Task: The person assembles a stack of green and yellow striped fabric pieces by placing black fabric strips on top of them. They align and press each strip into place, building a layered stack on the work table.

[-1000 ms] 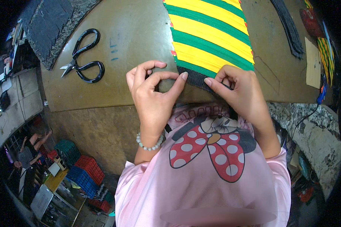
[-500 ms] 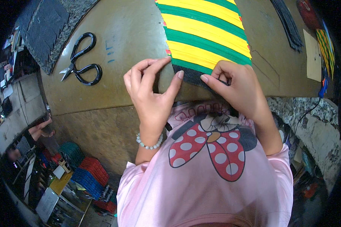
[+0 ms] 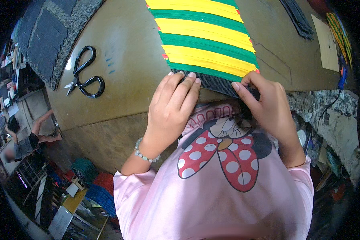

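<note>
A band of layered yellow and green strips [image 3: 206, 54], with small red bits along its sides, lies on the brown table in front of me. Along its near edge runs a black woven strip [image 3: 219, 85]. My left hand [image 3: 169, 106] rests its stretched fingers on the left end of this strip; its thumb is hidden. At the strip's right end, my right hand [image 3: 268, 102] pinches the black edge between thumb and fingers. Black-handled scissors [image 3: 84, 76] lie apart to the left, blades spread a little.
Dark grey slabs or sheets [image 3: 46, 40] lie at the table's far left. On the right are a bundle of black strips [image 3: 298, 20], a pale board [image 3: 325, 44] and colourful strips [image 3: 340, 36]. Another person [image 3: 26, 144] is at the left, beyond stacked coloured goods [image 3: 102, 196].
My left hand has gone from spread thumb and fingers at the corner to fingers laid on the black strip. My right hand has slid right along it. More of the black strip shows.
</note>
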### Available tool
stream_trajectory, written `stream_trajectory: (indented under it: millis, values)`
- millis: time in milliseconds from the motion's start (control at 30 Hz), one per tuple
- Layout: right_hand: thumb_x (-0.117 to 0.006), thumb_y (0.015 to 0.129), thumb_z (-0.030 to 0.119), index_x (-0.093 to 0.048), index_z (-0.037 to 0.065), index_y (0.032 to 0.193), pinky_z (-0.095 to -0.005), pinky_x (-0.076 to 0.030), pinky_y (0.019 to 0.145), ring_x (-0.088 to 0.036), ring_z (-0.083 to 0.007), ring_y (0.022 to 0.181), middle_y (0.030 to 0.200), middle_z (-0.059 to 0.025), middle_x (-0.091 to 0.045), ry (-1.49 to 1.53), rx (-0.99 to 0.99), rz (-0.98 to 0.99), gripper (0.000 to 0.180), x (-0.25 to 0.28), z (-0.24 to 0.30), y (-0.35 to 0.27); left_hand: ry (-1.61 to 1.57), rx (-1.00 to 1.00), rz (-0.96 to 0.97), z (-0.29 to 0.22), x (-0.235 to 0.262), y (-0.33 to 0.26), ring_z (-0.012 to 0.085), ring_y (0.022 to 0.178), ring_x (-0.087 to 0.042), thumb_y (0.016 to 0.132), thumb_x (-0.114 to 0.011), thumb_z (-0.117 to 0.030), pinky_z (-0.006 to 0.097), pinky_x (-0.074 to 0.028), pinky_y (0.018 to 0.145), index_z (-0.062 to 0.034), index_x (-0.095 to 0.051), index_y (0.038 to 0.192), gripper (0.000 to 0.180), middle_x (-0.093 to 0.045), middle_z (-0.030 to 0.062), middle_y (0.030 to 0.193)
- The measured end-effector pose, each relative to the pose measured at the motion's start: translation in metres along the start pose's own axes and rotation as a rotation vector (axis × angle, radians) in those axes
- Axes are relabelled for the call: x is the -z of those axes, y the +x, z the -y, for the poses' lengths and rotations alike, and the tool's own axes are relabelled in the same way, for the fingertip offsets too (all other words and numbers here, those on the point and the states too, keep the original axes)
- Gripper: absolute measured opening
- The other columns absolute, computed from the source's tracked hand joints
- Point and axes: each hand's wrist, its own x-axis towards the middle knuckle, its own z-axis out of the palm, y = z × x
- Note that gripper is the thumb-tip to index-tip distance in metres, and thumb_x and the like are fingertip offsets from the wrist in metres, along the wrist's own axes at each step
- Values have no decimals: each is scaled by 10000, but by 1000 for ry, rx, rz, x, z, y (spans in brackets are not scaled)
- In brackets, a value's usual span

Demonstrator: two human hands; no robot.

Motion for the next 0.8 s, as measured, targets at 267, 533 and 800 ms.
stream_trajectory:
  millis: [267,533,800]
  values:
    - [-695,877,294,-634,33,799,-446,-492,583,-648,-364,647,713,-169,-658,49,-13,-72,279,-11,-14,-5,190,78,186,-18,6,-6,283,1143,-582,884,-512,-153,508,-398,1059,-101,-587,1326,452,-618,119,1199]
    - [-695,876,299,-627,43,789,-442,-500,584,-654,-340,636,703,-152,-660,5,7,-75,279,-9,-12,-6,286,136,212,-26,4,-5,246,1148,-575,895,-499,-166,539,-333,1096,-177,-571,1373,483,-620,82,1202]
    - [-690,879,307,-607,63,787,-455,-491,556,-646,-335,602,662,-137,-643,-5,24,-89,274,-13,-15,-8,329,140,245,-30,5,-5,247,1154,-575,897,-498,-167,541,-314,1108,-184,-581,1361,471,-621,81,1218]
